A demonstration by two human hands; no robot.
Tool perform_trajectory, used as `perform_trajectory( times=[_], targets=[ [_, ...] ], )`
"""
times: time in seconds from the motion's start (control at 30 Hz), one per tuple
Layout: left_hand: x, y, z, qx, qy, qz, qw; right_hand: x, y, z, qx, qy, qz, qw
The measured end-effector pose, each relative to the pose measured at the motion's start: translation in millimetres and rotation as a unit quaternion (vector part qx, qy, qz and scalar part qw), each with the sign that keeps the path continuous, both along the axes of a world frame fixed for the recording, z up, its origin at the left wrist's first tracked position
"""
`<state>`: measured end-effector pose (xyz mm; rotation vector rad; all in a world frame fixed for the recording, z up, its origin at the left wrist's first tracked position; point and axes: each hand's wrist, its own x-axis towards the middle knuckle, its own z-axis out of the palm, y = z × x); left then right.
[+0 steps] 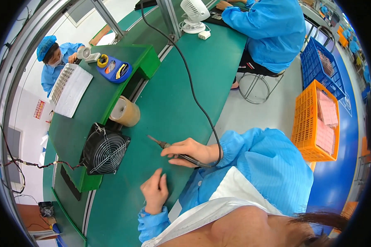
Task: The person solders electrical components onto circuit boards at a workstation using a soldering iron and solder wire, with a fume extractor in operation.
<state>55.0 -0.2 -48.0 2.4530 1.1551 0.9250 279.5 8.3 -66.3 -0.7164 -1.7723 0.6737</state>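
My right hand (pixel 190 151) is closed around a soldering iron (pixel 164 145), held like a pen. Its bare tip points to the upper left, over the green work surface (pixel 152 111). A black cord (pixel 192 84) loops from the handle's rear past my wrist and up to the metal frame. My left hand (pixel 155 191) rests near the table's front edge, fingers loosely curled, with nothing seen in it. Left of the iron's tip stands a black fan with a wire guard (pixel 107 152). Behind that fan is a tan round tub (pixel 125 111) with a pale inside.
A raised green shelf (pixel 90 96) carries a blue soldering iron stand (pixel 115 71) and a white sheet (pixel 73 91). A white fan (pixel 193 15) stands at the far end. Co-workers in blue sit across and to the right. Orange (pixel 304 127) and blue (pixel 313 61) crates stand at right.
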Motion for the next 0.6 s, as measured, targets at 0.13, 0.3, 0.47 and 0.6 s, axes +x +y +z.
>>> perform_trajectory(
  times=[0.13, 0.3, 0.47, 0.6],
  targets=[
    [28, 7, -2, 0.009, 0.023, -0.104, 0.994, -8, 5, 2, -0.055, 0.057, 0.026, 0.997],
    [25, 10, -4, -0.002, 0.035, -0.109, 0.993, -8, 12, 5, -0.079, 0.055, 0.036, 0.995],
    [27, 19, -8, -0.006, 0.021, -0.113, 0.993, 1, 18, 2, -0.287, 0.164, 0.149, 0.932],
    [26, 21, -7, 0.013, 0.004, -0.13, 0.991, -2, 21, -3, -0.196, 0.202, 0.178, 0.943]
  ],
)
